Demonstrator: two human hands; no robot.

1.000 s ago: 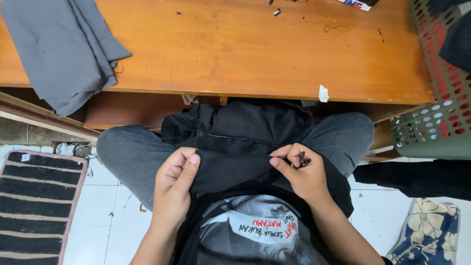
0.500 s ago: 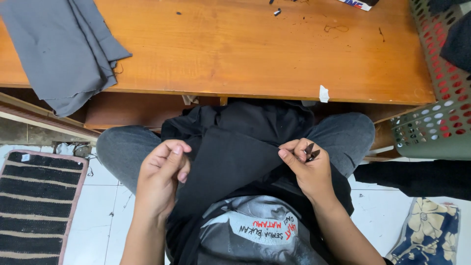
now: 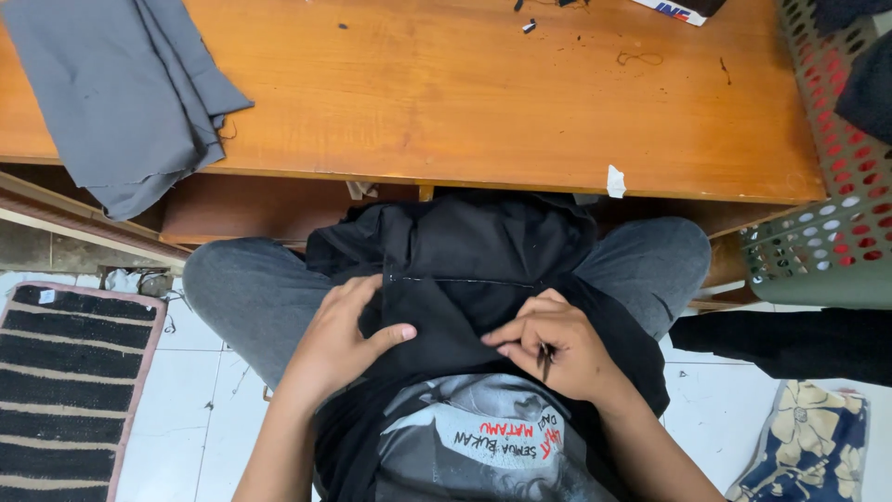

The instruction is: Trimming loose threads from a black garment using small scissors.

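A black garment (image 3: 465, 270) lies bunched over my lap, between my grey-trousered knees. A pale stitched seam runs across its middle. My left hand (image 3: 344, 339) rests flat on the cloth just below that seam, fingers spread and thumb pointing right. My right hand (image 3: 557, 349) presses the cloth to the right of it, index finger stretched toward the left hand. A small dark thin tool (image 3: 545, 361) is pinched between the fingers of my right hand; I cannot tell what kind it is.
A wooden table (image 3: 465, 93) stands ahead with a grey cloth (image 3: 121, 93) hanging off its left edge. A perforated basket (image 3: 818, 232) holding dark clothes stands at the right. A striped mat (image 3: 65, 390) lies on the tiled floor at left, a floral cloth (image 3: 808, 446) at lower right.
Both hands have come down from a raised pinching hold and now lie on the black garment in my lap. The cloth has been laid flatter, showing the seam.
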